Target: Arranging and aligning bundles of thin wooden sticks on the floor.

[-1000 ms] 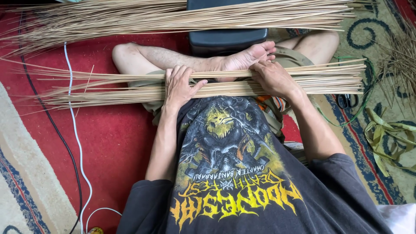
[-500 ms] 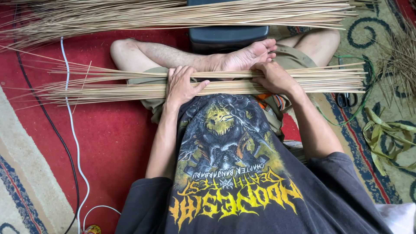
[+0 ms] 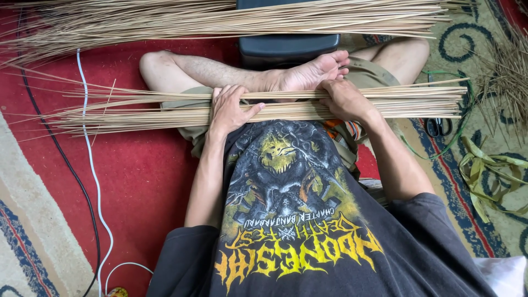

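Left hand [image 3: 230, 110]: palm down, fingers spread flat over the bundle of thin sticks [image 3: 165, 113], pressing it rather than clenched around it.

Right hand [image 3: 345, 99]: laid over the same bundle just right of the bare foot [image 3: 308, 74], fingers curled across the top strands; whether they close underneath cannot be told.

Bundle of thin sticks: pale, straight, long; lies crosswise over the lap, both ends reaching well past the knees, left end fanned loose, right end more even. Judged light, springy, individually brittle and apt to slide on one another; best held near the middle with both hands apart, as a sheaf, not by single strands.

Second heap of sticks [image 3: 220, 19]: beyond the legs, across a dark box [image 3: 289, 49].

Red carpet [image 3: 143, 181]: under everything. White cable [image 3: 91, 165] to the left. Scissors [image 3: 439, 125] and green leaf strips [image 3: 489, 176] to the right.
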